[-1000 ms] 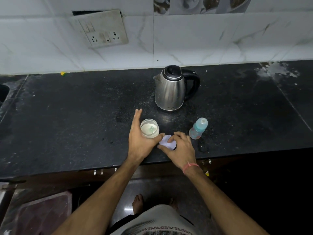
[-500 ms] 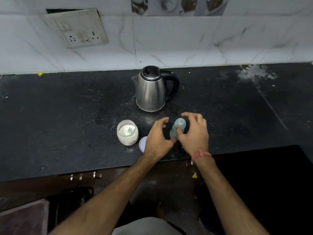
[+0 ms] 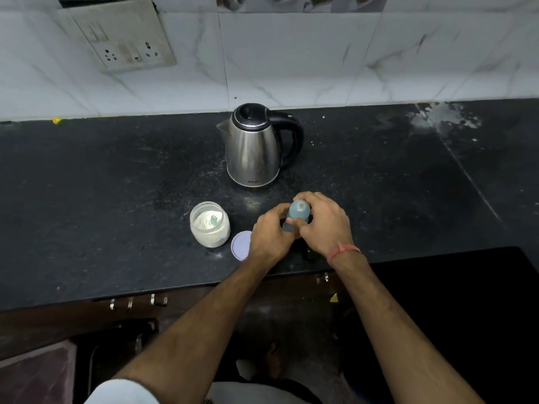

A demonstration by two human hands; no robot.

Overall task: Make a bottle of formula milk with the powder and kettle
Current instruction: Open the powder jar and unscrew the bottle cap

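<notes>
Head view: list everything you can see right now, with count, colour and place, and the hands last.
kettle: one, steel with black lid and handle, back centre of the counter.
powder jar: one, clear, open, white powder inside, in front of the kettle, to its left.
jar lid: one, pale lilac, flat on the counter right of the jar, partly hidden by the left hand.
baby bottle: one, blue-tinted with blue cap, in both hands.
counter: one, black stone, white smear far right.
socket panel: one, white, on the tiled wall.
left hand: grips the bottle's body.
right hand: grips the bottle's cap; red thread on the wrist.
</notes>
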